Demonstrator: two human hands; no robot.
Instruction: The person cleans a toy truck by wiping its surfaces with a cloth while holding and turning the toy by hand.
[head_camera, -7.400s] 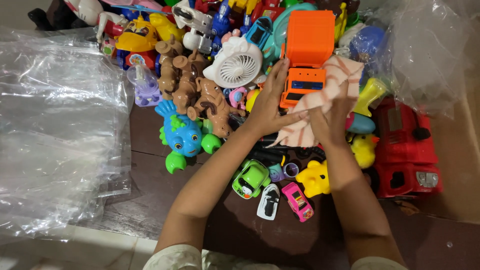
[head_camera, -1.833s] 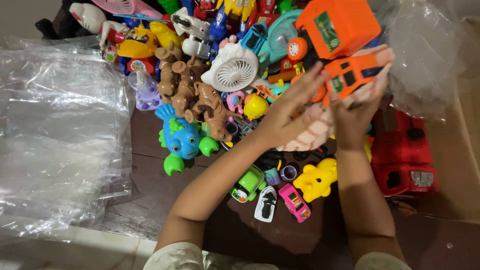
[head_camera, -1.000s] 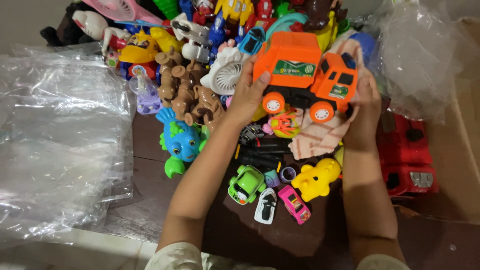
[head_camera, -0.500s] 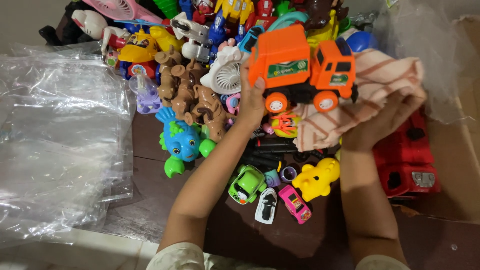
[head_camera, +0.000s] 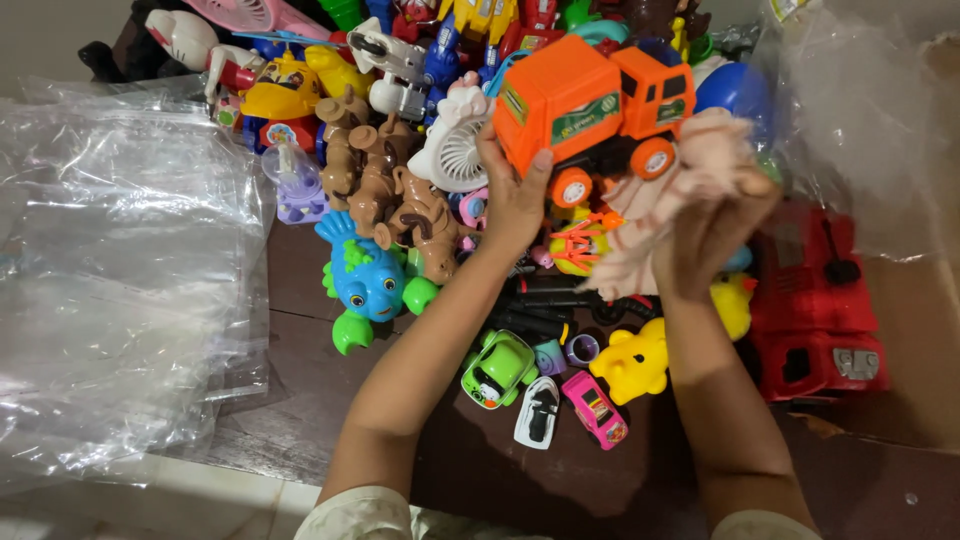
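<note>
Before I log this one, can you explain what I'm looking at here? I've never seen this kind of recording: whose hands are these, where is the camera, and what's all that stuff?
There is no machine here. The single view comes from a camera worn on a person's head, looking down at their own bare arms. The left hand grips the rear of an orange toy truck, lifted over the pile. The right hand bunches a pinkish cloth against the truck's front. Below them a dark tabletop carries a heap of plastic toys, among them a blue fish, a yellow elephant and a red toy vehicle. Crumpled clear plastic sheeting lies to the left.
</note>
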